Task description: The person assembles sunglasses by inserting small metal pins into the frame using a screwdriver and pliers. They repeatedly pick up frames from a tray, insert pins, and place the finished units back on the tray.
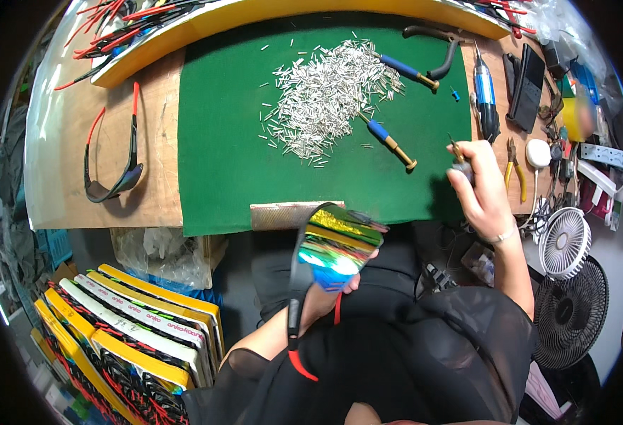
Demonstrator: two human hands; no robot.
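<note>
left hand (350,283) low in the centre of the frame, mostly hidden behind a pair of sport sunglasses (332,248) with a mirrored rainbow lens; only fingertips show at the lens's lower right edge, closed on it. the lens faces up toward the camera, tilted; one black temple arm with a red tip runs down toward the lower centre. left forearm comes up from the lower left-centre, bent across the lap.

right hand (481,191) at right of centre, over the right edge of the green mat (219,142). wrist cocked, back of hand to the camera, fingers curled tight round a small screwdriver-like tool (459,157), its thin tip pointing up. a thin bracelet on the wrist. forearm rises from the lower right.

on the mat, upper centre: a heap of small silver pins (325,92), spread loosely. two blue-handled brass-tipped tools (391,144) lie at the heap's right side, one just left of the right hand, apart from it.

left of the mat on the wooden bench, a second pair of dark glasses (113,170) with red-tipped arms. right of the mat: a blue electric driver (485,95), yellow-handled pliers (515,170). small white fan (563,241) at the right edge.
</note>
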